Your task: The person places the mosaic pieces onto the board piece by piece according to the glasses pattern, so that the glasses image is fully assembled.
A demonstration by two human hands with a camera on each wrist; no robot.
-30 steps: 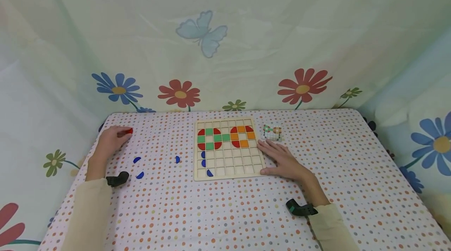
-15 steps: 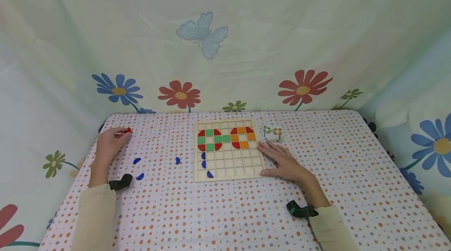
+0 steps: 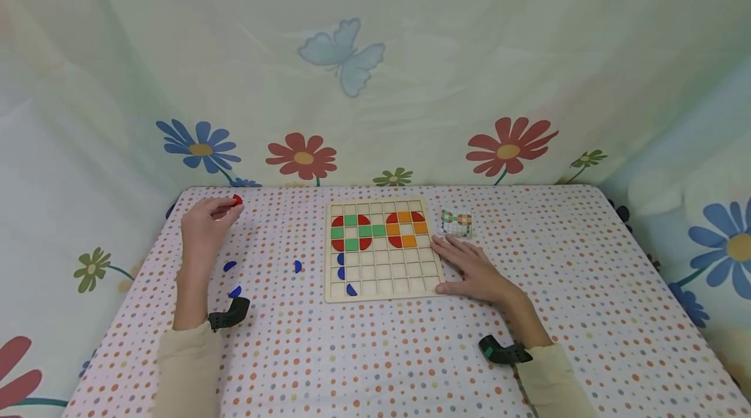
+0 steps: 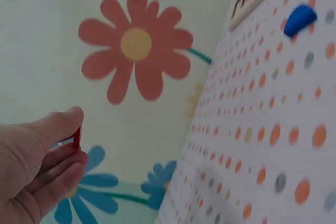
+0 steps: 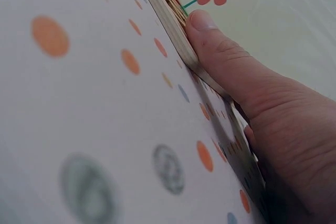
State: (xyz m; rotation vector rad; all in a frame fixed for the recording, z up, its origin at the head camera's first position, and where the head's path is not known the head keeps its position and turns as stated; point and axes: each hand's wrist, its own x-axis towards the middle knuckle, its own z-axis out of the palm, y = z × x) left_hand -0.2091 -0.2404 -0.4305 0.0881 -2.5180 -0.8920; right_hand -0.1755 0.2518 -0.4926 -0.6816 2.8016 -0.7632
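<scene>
My left hand (image 3: 206, 225) pinches a red piece (image 3: 237, 200) between thumb and fingers, above the far left of the table. The left wrist view shows that red piece (image 4: 77, 137) edge-on, so its full outline is hard to tell there. A wooden grid board (image 3: 390, 287) lies in the middle, with red, green, orange and blue pieces in its cells. My right hand (image 3: 472, 271) rests along the board's right edge with fingers spread. In the right wrist view, the right thumb (image 5: 226, 51) touches the rim of the board (image 5: 176, 38).
Three blue half-round pieces (image 3: 298, 267) lie on the dotted tablecloth (image 3: 328, 359) between the left arm and the board. A small pattern card (image 3: 455, 223) lies beyond the right fingertips. A flowered curtain (image 3: 411, 79) rises behind the table.
My left hand has lifted off the far left part of the table and moved right and slightly away, still pinching the red piece. The right hand stays at the board's edge.
</scene>
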